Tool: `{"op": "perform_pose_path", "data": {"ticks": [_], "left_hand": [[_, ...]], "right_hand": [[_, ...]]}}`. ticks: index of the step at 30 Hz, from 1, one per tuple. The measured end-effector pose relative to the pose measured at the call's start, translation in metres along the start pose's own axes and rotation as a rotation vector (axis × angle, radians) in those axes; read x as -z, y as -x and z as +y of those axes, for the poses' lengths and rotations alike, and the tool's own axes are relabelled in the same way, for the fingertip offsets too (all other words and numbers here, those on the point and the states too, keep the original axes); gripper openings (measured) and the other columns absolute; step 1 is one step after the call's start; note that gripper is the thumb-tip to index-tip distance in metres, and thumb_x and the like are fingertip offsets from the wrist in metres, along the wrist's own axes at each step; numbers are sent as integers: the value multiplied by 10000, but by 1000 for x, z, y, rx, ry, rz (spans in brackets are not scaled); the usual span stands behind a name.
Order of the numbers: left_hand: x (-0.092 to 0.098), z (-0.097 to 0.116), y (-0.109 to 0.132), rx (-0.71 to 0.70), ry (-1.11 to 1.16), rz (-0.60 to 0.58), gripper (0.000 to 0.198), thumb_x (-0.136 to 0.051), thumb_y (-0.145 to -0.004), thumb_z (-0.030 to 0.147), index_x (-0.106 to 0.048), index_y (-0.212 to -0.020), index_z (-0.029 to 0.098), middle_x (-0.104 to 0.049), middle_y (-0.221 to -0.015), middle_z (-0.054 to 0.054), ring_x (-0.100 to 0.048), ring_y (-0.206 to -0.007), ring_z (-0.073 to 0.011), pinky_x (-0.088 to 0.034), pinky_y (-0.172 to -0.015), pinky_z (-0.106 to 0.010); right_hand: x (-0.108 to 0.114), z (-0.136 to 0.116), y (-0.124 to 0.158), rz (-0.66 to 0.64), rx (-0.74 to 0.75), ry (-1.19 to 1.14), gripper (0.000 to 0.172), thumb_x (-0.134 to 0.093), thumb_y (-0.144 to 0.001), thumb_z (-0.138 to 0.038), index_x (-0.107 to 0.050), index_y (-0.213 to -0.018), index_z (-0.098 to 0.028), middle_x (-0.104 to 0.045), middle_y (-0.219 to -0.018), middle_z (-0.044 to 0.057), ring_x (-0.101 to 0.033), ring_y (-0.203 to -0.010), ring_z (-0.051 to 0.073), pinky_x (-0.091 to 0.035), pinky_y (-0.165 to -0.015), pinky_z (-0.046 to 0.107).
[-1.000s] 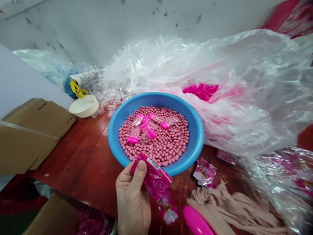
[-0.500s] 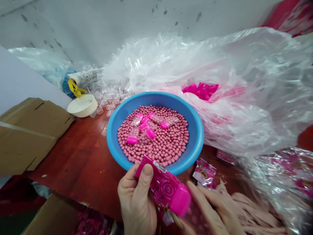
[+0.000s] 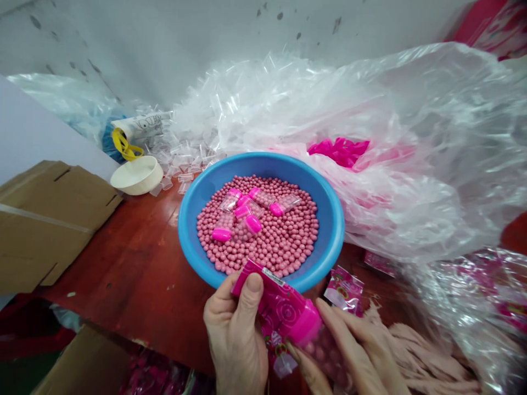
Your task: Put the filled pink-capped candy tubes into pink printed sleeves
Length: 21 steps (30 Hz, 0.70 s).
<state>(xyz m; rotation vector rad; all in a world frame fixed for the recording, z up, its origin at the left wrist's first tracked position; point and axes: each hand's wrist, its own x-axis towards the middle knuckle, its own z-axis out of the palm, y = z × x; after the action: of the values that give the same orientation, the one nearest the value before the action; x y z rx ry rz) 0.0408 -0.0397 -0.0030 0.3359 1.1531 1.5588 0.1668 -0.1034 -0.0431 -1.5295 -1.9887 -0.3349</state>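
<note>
My left hand (image 3: 241,334) pinches the top of a printed pink packet (image 3: 274,299) between thumb and fingers. In my right hand (image 3: 360,348) is a clear bottle with a bright pink cap (image 3: 307,323), full of pink balls. The cap end lies at the packet's mouth; how far inside it goes I cannot tell. Just beyond both hands stands a blue basin (image 3: 185,241) holding many small pink balls (image 3: 284,241). Several capped clear bottles (image 3: 251,224) lie on top of the balls.
Clear plastic bags (image 3: 411,203) bulge along the back and right, around loose pink caps (image 3: 341,151). Left are a white dish (image 3: 138,175), clear empty bottles (image 3: 185,156) and a cardboard box (image 3: 49,219). A printed packet (image 3: 345,288) and beige cloth (image 3: 424,351) lie at right.
The capped bottle has shifted slightly upward against the packet, showing more of its balls. My left hand has moved a little to the right with the packet.
</note>
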Motion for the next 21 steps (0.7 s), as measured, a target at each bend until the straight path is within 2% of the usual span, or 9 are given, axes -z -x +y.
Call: {"op": "perform_pose_path", "data": {"ticks": [4, 9, 16, 18, 21], "left_hand": [[2, -2, -1, -38, -11, 18, 159, -855, -556, 275, -762, -651, 189, -673, -532, 18, -579, -454, -79, -512, -464, -159], [2, -5, -2, 20, -65, -52, 178, -845, -577, 298, -779, -718, 212, -735, -612, -15, -631, -506, -111, -545, -499, -191], [3, -11, -2, -35, -63, -103, 116, -832, -605, 275, -779, -700, 235, -726, -573, 16, -620, -467, -91, -538, -467, -160], [3, -10, -1, -40, -67, -114, 102, -829, -608, 274, -773, -677, 225, -733, -583, 8, -628, -476, -100, -547, -477, -172], [1, -6, 2, 37, -47, -148, 160, -856, -554, 242, -770, -688, 225, -731, -572, 2, -632, -472, -116, -551, -480, -194]], "right_hand": [[-5, -6, 2, 6, -30, 40, 675, -480, -921, -382, -225, -1475, -93, -756, -838, 137, -742, -623, 210, -536, -388, 259], [-7, -8, 0, 15, -38, 75, 650, -466, -931, -347, -211, -1479, -107, -758, -808, 129, -744, -617, 210, -538, -386, 244], [-5, 1, 1, -5, -18, -29, 638, -473, -931, -300, -192, -1489, -171, -766, -813, 98, -749, -645, 196, -563, -429, 209], [-5, 2, 3, -12, -46, -78, 658, -514, -909, -285, -216, -1488, -193, -761, -857, 94, -750, -681, 187, -554, -425, 189], [-5, 0, 3, -4, -133, -168, 613, -579, -866, -280, -366, -1438, -225, -736, -932, 80, -743, -722, 166, -546, -446, 167]]}}
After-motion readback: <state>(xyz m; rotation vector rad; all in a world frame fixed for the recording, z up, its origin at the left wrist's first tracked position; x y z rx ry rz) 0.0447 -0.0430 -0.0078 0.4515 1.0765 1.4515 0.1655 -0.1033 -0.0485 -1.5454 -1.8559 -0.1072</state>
